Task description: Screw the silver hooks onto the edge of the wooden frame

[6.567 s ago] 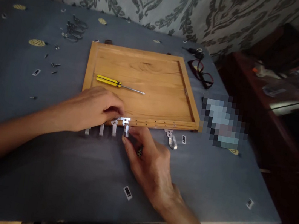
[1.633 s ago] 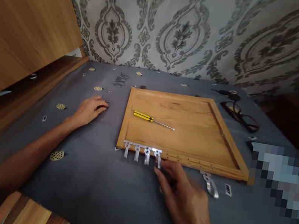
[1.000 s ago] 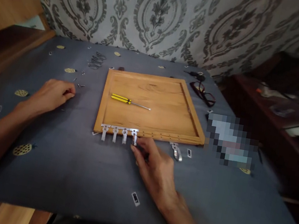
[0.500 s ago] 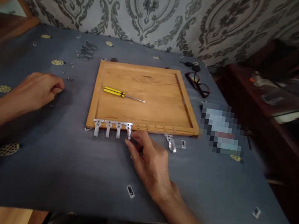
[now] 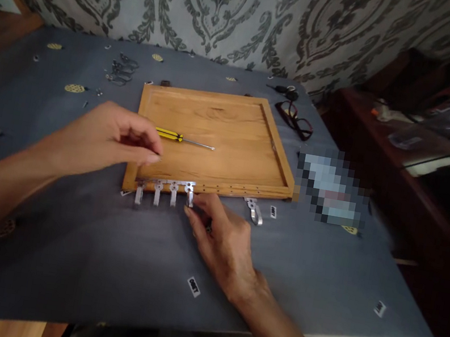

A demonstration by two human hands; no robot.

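My right hand (image 5: 223, 243) pinches a silver metal hook (image 5: 190, 192) against the front edge of a framed wooden board (image 5: 215, 121). Three similar hooks (image 5: 157, 192) line that edge to its left. Over the board's front left corner, my left hand (image 5: 126, 137) has thumb and fingertips together; whatever small thing is between them is too small to make out. A yellow-handled screwdriver (image 5: 174, 136) lies on the board, its handle end partly behind the left hand. One loose hook (image 5: 254, 211) rests on the cloth by the board's front right.
More hooks (image 5: 121, 69) lie in a pile at the back left, with small screws (image 5: 98, 92) nearer. Glasses (image 5: 296, 120), keys (image 5: 285, 90) and a blurred-out phone (image 5: 328, 186) are right of the board. A patterned curtain (image 5: 217, 6) hangs behind the table.
My left hand has moved right, from beside the small screws on the cloth to above the board's corner. The right hand keeps its pinch on the hook. The view has shifted slightly.
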